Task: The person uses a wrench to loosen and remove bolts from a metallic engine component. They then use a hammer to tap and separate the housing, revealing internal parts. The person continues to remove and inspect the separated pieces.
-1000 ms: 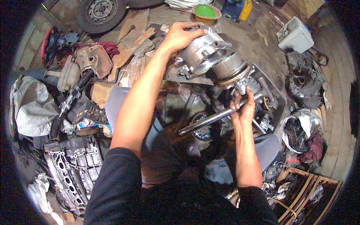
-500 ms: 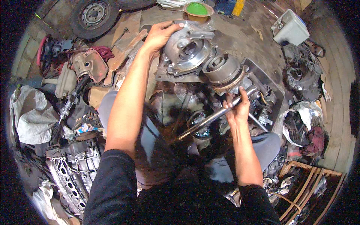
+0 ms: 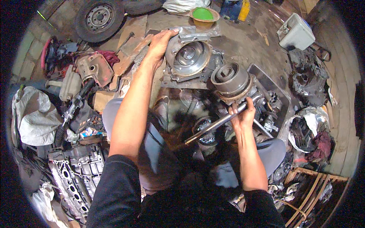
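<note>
My left hand [image 3: 161, 43] is closed on the upper left edge of a cast metal housing [image 3: 178, 51], whose round, stepped opening is turned up toward me. Under the housing lies a flat, dark sheet [image 3: 178, 83]. To its right stands a ribbed metal drum [image 3: 229, 79] on top of a larger gearbox-like assembly [image 3: 262, 95]. Just below the drum, my right hand [image 3: 243, 117] has its fingers wrapped round a long steel shaft [image 3: 209, 131], which slants down to the left. The shaft's upper right end is partly hidden among the assembly's parts.
A dark tray [image 3: 268, 78] surrounds the assembly's right side. Engine block [image 3: 76, 171] at lower left, wheel [image 3: 99, 19] at far left, bowl with a green basket [image 3: 204, 17] at the back, grey bin [image 3: 296, 32] at far right. A wooden frame [image 3: 315, 190] lies at lower right.
The housing has tipped under my left hand, so its round opening shows more fully. My right hand keeps its grip on the shaft. The whole view has shifted slightly.
</note>
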`<state>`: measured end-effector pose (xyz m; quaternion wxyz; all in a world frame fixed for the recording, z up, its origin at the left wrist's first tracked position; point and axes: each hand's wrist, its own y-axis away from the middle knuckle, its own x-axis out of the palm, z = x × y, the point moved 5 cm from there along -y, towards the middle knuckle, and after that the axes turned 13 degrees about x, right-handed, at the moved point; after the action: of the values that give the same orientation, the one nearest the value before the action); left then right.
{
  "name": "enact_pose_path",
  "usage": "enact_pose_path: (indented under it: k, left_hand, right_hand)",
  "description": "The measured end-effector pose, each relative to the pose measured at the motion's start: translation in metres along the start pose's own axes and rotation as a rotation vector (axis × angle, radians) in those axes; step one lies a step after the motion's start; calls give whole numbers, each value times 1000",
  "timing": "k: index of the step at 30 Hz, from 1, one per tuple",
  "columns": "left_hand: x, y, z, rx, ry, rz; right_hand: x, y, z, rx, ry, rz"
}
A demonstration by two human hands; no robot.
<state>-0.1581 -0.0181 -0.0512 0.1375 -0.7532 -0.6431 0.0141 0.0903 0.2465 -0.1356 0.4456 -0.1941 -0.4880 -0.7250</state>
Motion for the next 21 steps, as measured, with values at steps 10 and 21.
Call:
enact_pose_path:
  k: [10, 21]
  left_hand:
    - [-18, -7, 31, -114, 370, -95]
    - [-6, 6, 24, -189, 448, -196]
  right_hand:
    - [-1, -1, 1, -20, 13, -20]
    - [-2, -3, 1, -72, 10, -70]
